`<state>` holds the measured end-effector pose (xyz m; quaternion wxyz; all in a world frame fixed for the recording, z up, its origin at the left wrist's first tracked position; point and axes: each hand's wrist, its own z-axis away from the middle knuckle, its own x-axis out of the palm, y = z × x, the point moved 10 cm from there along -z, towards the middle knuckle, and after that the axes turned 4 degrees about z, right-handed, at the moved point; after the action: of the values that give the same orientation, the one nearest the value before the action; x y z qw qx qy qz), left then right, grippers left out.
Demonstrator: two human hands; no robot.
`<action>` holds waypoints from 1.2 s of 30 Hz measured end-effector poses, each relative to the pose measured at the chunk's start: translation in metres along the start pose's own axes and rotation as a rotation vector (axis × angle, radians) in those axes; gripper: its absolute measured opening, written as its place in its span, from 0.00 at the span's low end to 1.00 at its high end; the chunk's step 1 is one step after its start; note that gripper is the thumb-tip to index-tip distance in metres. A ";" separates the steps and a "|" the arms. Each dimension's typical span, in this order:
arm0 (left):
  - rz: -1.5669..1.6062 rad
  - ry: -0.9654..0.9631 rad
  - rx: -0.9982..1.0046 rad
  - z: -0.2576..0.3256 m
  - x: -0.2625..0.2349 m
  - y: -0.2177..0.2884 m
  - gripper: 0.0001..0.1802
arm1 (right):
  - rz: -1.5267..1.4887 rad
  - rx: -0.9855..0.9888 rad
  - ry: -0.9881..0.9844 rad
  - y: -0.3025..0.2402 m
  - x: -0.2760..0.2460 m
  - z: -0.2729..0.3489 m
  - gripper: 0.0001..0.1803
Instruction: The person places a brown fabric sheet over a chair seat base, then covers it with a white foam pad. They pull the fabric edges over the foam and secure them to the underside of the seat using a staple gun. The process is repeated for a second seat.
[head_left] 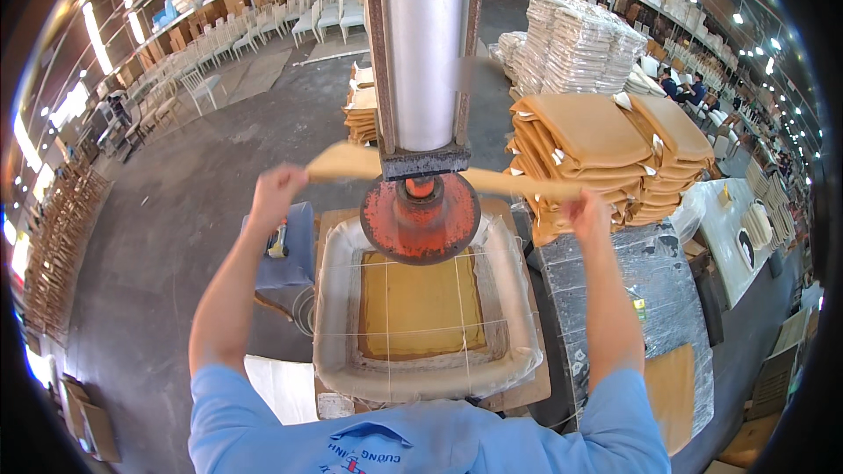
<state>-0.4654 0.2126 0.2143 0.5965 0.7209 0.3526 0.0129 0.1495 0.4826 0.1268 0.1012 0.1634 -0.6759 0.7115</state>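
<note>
Both hands are raised and closed on one thin wooden board [518, 183]: the left hand [277, 189] on its left end, the right hand [587, 211] on its right end. Its long axis runs left to right, behind the press's orange disc [420, 219], above the white seat cushion [421, 307].

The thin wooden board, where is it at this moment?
In the head view, the thin wooden board is held up by the left hand and right hand, behind the round orange press plate.
</note>
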 end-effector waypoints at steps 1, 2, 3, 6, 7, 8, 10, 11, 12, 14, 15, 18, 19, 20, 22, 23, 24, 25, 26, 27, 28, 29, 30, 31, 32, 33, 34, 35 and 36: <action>-0.070 0.011 -0.089 0.044 -0.001 -0.030 0.12 | 0.002 0.082 -0.014 0.048 -0.001 0.034 0.10; -0.070 0.009 -0.065 0.089 -0.016 -0.047 0.13 | 0.046 0.168 0.087 0.092 -0.005 0.067 0.10; -0.014 0.055 -0.097 0.125 -0.027 -0.069 0.15 | 0.084 0.226 0.062 0.120 -0.017 0.095 0.07; 0.024 0.195 -0.194 0.220 0.001 -0.120 0.11 | 0.072 0.391 0.242 0.189 -0.074 0.174 0.07; -0.044 0.254 -0.183 0.250 -0.001 -0.124 0.09 | 0.122 0.483 0.303 0.209 -0.079 0.199 0.07; -0.089 0.311 -0.166 0.266 0.002 -0.123 0.08 | 0.135 0.463 0.313 0.209 -0.085 0.208 0.07; 0.162 0.215 -0.499 0.292 0.019 -0.160 0.08 | 0.159 0.428 0.332 0.209 -0.095 0.219 0.07; 0.283 0.171 -0.672 0.313 0.028 -0.172 0.09 | 0.179 0.421 0.324 0.208 -0.097 0.224 0.07; 0.318 0.152 -0.677 0.319 0.030 -0.173 0.13 | 0.199 0.414 0.315 0.206 -0.099 0.228 0.07; 0.374 0.121 -0.775 0.335 0.031 -0.179 0.14 | 0.230 0.410 0.305 0.203 -0.104 0.238 0.07; 0.401 0.108 -0.823 0.346 0.030 -0.182 0.15 | 0.240 0.413 0.303 0.203 -0.107 0.246 0.07; 0.589 0.209 -0.870 0.369 0.025 -0.184 0.17 | 0.289 0.417 0.311 0.202 -0.119 0.275 0.07; 0.646 0.251 -0.902 0.380 0.024 -0.184 0.17 | 0.308 0.418 0.317 0.202 -0.123 0.285 0.08; 0.665 0.267 -0.924 0.390 0.024 -0.185 0.14 | 0.311 0.424 0.342 0.204 -0.128 0.296 0.08; 0.698 0.292 -0.895 0.404 0.027 -0.183 0.11 | 0.319 0.432 0.348 0.204 -0.139 0.314 0.08; 0.709 0.308 -0.878 0.410 0.026 -0.182 0.09 | 0.318 0.438 0.348 0.205 -0.141 0.322 0.08; 0.693 0.320 -0.885 0.419 0.025 -0.182 0.08 | 0.333 0.448 0.352 0.206 -0.144 0.331 0.08; 0.676 0.333 -0.892 0.427 0.023 -0.182 0.07 | 0.347 0.459 0.355 0.207 -0.146 0.339 0.08; 0.662 0.345 -0.895 0.434 0.021 -0.184 0.07 | 0.360 0.464 0.358 0.207 -0.148 0.345 0.08; 0.667 0.356 -0.897 0.439 0.021 -0.185 0.08 | 0.355 0.473 0.361 0.208 -0.150 0.350 0.08; 0.672 0.367 -0.901 0.445 0.021 -0.187 0.08 | 0.350 0.482 0.363 0.209 -0.151 0.355 0.08; 0.677 0.378 -0.899 0.446 0.020 -0.188 0.09 | 0.343 0.487 0.365 0.210 -0.153 0.358 0.08; 0.671 0.379 -0.905 0.449 0.020 -0.189 0.09 | 0.344 0.487 0.362 0.210 -0.154 0.361 0.08; 0.665 0.380 -0.913 0.452 0.020 -0.190 0.09 | 0.346 0.487 0.358 0.210 -0.156 0.362 0.08; 0.661 0.380 -0.918 0.454 0.020 -0.190 0.10 | 0.347 0.485 0.355 0.210 -0.157 0.364 0.08; 0.668 0.383 -0.921 0.455 0.021 -0.191 0.09 | 0.360 0.492 0.358 0.211 -0.159 0.366 0.08; 0.676 0.386 -0.924 0.457 0.021 -0.192 0.09 | 0.372 0.499 0.361 0.212 -0.160 0.368 0.08; 0.684 0.389 -0.926 0.458 0.022 -0.193 0.09 | 0.386 0.505 0.363 0.212 -0.162 0.369 0.08; 0.694 0.389 -0.920 0.459 0.022 -0.195 0.09 | 0.388 0.508 0.360 0.213 -0.162 0.370 0.08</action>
<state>-0.3429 -0.1585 -0.0959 0.7324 0.4466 0.1580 0.4891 0.2573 0.1127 -0.1182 0.0379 -0.0758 -0.4674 0.8800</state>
